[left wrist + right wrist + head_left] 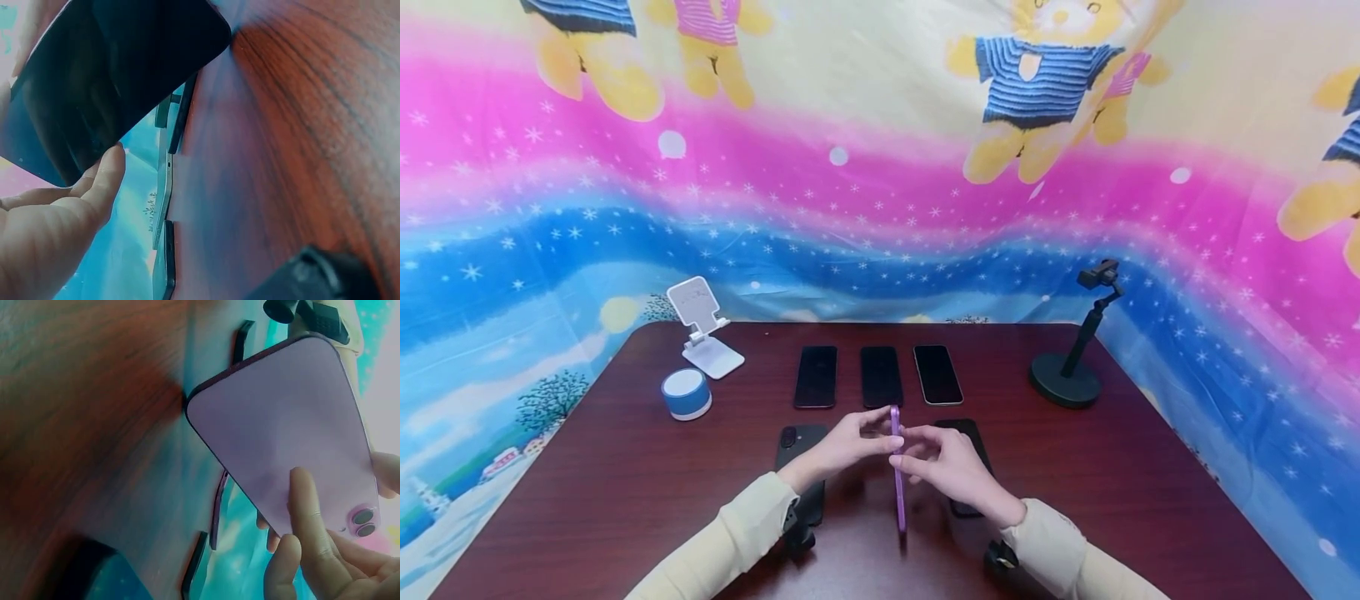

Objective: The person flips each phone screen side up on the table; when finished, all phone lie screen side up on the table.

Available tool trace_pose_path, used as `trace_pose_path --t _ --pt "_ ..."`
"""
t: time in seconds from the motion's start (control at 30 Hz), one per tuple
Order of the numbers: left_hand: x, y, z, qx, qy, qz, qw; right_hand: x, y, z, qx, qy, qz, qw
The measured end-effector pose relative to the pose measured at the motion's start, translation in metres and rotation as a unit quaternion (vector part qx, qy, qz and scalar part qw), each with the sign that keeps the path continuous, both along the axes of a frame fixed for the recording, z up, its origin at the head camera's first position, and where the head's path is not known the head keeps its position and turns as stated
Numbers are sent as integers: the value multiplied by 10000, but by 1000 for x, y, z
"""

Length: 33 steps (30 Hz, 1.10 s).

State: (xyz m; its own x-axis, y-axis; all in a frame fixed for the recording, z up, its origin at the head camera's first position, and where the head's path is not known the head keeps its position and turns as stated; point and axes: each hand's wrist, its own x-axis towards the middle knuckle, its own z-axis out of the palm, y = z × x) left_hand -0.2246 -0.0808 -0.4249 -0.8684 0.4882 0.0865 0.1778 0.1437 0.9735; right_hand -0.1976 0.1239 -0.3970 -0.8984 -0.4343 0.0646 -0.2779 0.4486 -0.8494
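A purple smartphone [898, 492] stands on edge between both hands, tilted, its lower corner at or just above the table. In the left wrist view its dark screen [125, 81] shows; in the right wrist view, its lilac back [275, 425] with two camera lenses. With thumb and fingers my left hand [842, 446] pinches it by the upper end. From the other side my right hand [951, 467] holds its edge, one finger lying along the back. Beneath my left forearm is a dark phone [811, 504], camera side up; another dark phone [966, 433] lies partly hidden behind my right hand.
Along the back lie three phones, screens up: left [816, 377], middle [881, 377] and right [937, 375]. A white folding phone stand [713, 357] and a blue-and-white cylinder [687, 394] are at left. At right is a black round-based stand [1065, 380]. A printed cloth [865, 192] hangs behind the table.
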Motion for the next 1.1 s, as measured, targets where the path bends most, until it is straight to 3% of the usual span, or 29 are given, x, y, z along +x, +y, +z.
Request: trace_pose_path --t 0.17,0.27,0.43,0.63,0.8,1.1 --pt "-2 -1 -6 680 -504 8 9964 2 0 1 -170 123 -107 9997" --pt "-3 -1 -10 1068 -761 251 9910 3 1 2 -175 314 -307 9989" --pt "-3 2 -14 1138 -822 883 9862 5 4 4 -168 444 -483 9977" --pt "-6 1 -18 1455 -934 1366 9754 3 10 4 -777 18 -287 9966" --pt "-6 -6 -18 1401 -1001 1554 9727 1 13 0 -1060 -346 -308 9933" --pt "0 -10 -10 1377 -1105 1887 9660 -8 12 -7 -1152 -635 -467 9902"
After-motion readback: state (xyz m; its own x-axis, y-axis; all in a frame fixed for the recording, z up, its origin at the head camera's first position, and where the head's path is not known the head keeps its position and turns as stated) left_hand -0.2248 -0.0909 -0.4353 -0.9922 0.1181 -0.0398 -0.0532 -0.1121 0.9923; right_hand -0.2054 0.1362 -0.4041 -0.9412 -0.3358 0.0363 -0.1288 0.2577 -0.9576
